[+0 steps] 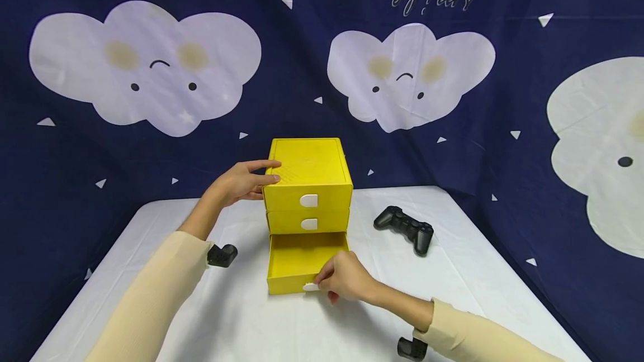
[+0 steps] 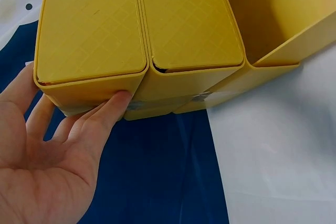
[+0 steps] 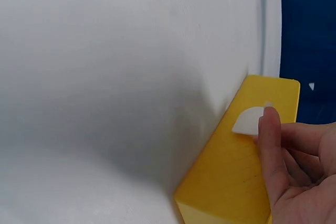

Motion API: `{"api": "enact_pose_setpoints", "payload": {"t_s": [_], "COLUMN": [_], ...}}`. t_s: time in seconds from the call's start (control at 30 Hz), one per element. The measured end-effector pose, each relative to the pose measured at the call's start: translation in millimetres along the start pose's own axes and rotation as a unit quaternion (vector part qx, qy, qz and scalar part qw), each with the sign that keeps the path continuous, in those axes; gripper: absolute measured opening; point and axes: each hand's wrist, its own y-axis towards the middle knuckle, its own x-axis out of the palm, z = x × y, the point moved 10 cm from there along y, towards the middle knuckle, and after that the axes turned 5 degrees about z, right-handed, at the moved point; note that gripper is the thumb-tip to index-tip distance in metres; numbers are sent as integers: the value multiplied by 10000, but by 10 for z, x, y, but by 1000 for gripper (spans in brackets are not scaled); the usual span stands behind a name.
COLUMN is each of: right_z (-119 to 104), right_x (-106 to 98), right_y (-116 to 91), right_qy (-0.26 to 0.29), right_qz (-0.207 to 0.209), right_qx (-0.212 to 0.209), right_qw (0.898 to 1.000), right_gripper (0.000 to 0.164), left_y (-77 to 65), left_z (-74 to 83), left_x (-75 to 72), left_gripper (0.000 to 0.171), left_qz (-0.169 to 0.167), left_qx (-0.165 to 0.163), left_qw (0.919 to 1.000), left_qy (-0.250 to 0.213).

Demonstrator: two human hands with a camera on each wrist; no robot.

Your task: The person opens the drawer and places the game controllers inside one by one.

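Observation:
A yellow drawer box (image 1: 309,161) with stacked drawers stands at the middle of the table. Its bottom drawer (image 1: 297,282) is pulled out, and the part of its inside that shows holds nothing. My right hand (image 1: 347,277) pinches the white tab handle (image 3: 248,121) of that drawer between thumb and fingers. At the box's upper left, my left hand (image 1: 244,183) rests with fingers extended over the top edge and against the side. In the left wrist view the left hand (image 2: 58,161) touches the side, thumb and fingers spread. The two upper drawers are closed.
A black game controller (image 1: 404,229) lies on the white-covered table (image 1: 241,317), right of the box. Behind hangs a dark blue cloth (image 1: 292,71) printed with clouds. Black wrist cameras (image 1: 221,256) sit by both sleeves.

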Motion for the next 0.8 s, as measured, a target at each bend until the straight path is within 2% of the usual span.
{"api": "enact_pose_setpoints", "payload": {"t_s": [0.17,0.4,0.67,0.8], "right_z": [-24,-47,-178,-238], "right_x": [29,51,79,28], "right_y": [-98,-135,-151,-132], "right_qy": [157,271,-411,-689], "right_qz": [-142,-332,-1279,-1437], "right_qx": [43,103,178,120], "right_qw": [9998,9990,9908,9871], "right_gripper": [8,7,14,14], "left_y": [-1,7,-11,-12], "left_z": [5,1,11,13], "left_x": [-8,-11,-11,2], "left_gripper": [60,60,60,60], "left_qz": [-23,-16,-18,-34], "left_qx": [-2,-9,-29,-22], "left_qw": [10000,10000,10000,10000], "left_qy": [-26,9,-32,-17]}}
